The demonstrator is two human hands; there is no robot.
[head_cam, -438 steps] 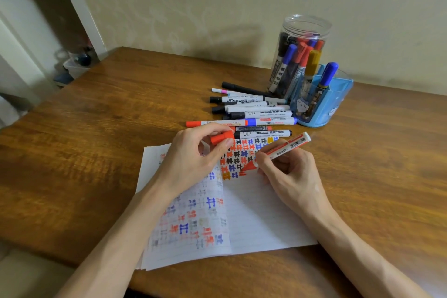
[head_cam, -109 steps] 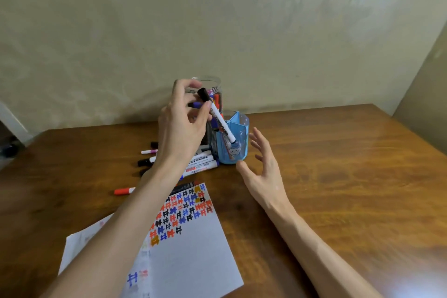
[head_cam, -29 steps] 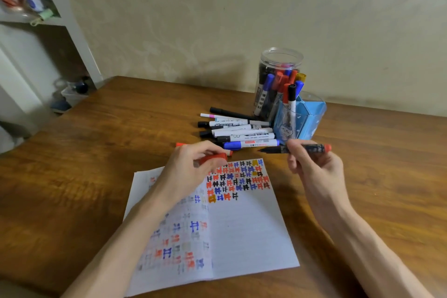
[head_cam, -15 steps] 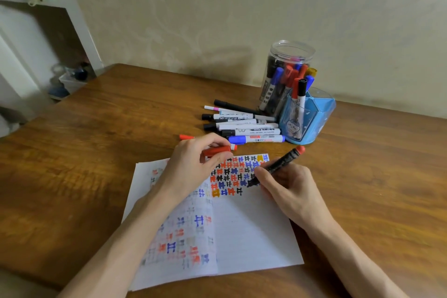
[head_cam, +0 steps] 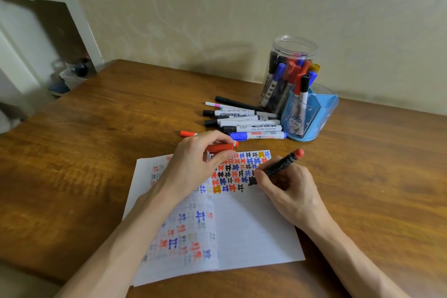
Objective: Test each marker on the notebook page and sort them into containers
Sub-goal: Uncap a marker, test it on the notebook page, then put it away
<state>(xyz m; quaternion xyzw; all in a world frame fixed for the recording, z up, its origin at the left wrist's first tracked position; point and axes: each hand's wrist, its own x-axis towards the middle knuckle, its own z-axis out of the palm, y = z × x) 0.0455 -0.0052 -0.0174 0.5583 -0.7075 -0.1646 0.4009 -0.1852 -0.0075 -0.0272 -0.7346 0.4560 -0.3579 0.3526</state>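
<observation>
Two hands in use. The right hand (head_cam: 290,191) grips a black marker (head_cam: 281,164), red end raised, tip on the notebook page (head_cam: 254,225). The left hand (head_cam: 193,164) pinches a red cap (head_cam: 220,147) while resting on the page. Loose markers (head_cam: 244,121) lie on the worktop (head_cam: 96,152) at 12 o'clock of the page. A blue holder (head_cam: 314,116) and a clear jar (head_cam: 290,60) stand at 1 o'clock. The page carries rows of repeated red, blue and black characters. Barrel print is unreadable.
</observation>
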